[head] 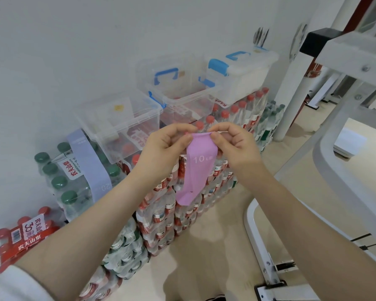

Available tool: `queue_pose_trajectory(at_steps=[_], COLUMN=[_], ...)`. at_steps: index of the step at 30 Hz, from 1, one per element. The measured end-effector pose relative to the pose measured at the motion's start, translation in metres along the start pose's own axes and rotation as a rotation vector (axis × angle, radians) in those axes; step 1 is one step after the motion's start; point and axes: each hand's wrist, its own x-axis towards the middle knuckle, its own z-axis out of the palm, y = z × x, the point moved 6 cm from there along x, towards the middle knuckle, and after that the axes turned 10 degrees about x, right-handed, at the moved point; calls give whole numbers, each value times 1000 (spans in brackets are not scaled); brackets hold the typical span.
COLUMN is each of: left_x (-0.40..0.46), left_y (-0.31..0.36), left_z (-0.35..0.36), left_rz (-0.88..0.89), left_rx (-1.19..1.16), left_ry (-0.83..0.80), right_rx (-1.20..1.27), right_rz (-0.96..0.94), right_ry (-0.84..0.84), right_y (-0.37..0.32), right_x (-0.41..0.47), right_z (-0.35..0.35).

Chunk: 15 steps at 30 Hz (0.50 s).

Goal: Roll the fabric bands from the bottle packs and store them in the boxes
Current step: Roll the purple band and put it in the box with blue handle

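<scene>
- Left hand (167,142) and right hand (232,142) each pinch the top edge of the pink band (199,168).
- It hangs lengthwise straight down (barely rolled), in front of the clear boxes (122,124).

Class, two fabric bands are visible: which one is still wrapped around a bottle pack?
The pale blue band, around the green-capped pack; both hands hold the pink one.

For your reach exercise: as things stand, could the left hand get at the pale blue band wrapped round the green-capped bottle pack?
Probably not right away. The path to the pale blue band looks open, with nothing over it, but the left hand is pinching the top of the pink band together with the right hand.
</scene>
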Motion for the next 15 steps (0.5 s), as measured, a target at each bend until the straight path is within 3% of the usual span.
queue_pose_trajectory(at_steps=[4, 10, 15], left_x=[-4, -5, -7], left_y=[-1, -4, 2], left_z=[1, 3, 1], left_rz=[7, 6, 43], left_rx=[-92, -51, -68], left_ry=[4, -28, -53], right_rx=[161, 359, 182], right_rz=[22, 86, 23], right_ry=[3, -30, -17], right_y=[4, 11, 0], right_x=[-3, -5, -3], right_z=[-1, 0, -1])
